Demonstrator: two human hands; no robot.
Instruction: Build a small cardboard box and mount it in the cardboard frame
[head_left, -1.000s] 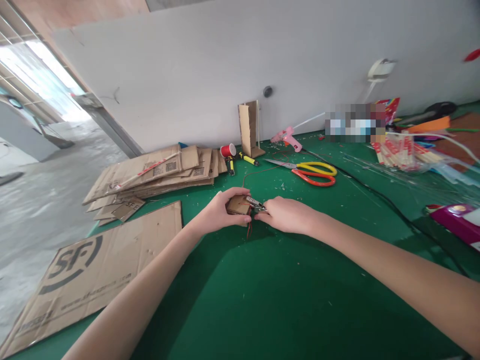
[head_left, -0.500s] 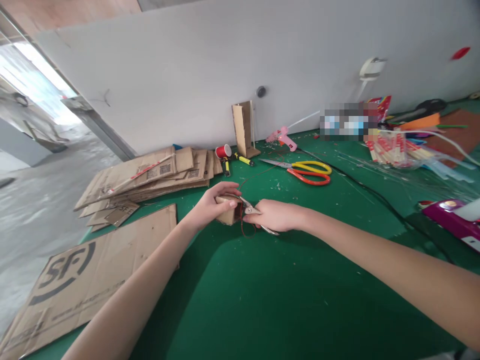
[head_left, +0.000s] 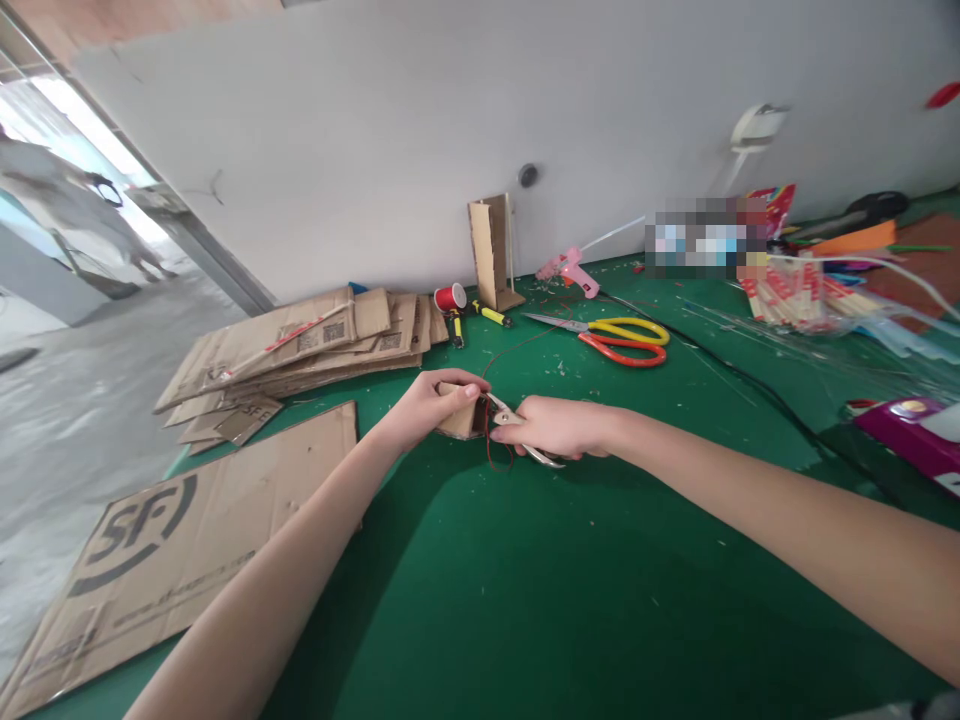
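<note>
My left hand (head_left: 424, 405) is closed around a small cardboard piece (head_left: 459, 418), holding it tilted up off the green table (head_left: 570, 580). My right hand (head_left: 556, 427) grips small metal pliers (head_left: 517, 436) whose jaws point at the cardboard piece. A thin red wire (head_left: 499, 455) loops below the pliers and trails away toward the back of the table.
A large flat cardboard sheet (head_left: 172, 540) lies at the left edge, with a stack of cardboard pieces (head_left: 300, 345) behind it. Yellow and orange scissors (head_left: 619, 340), a pink glue gun (head_left: 574, 270), a red tape roll (head_left: 450, 297) and an upright cardboard piece (head_left: 491, 250) sit further back.
My left hand has tipped the cardboard piece up from lying flat. The pliers in my right hand have come more into view and the wire loop now hangs below them.
</note>
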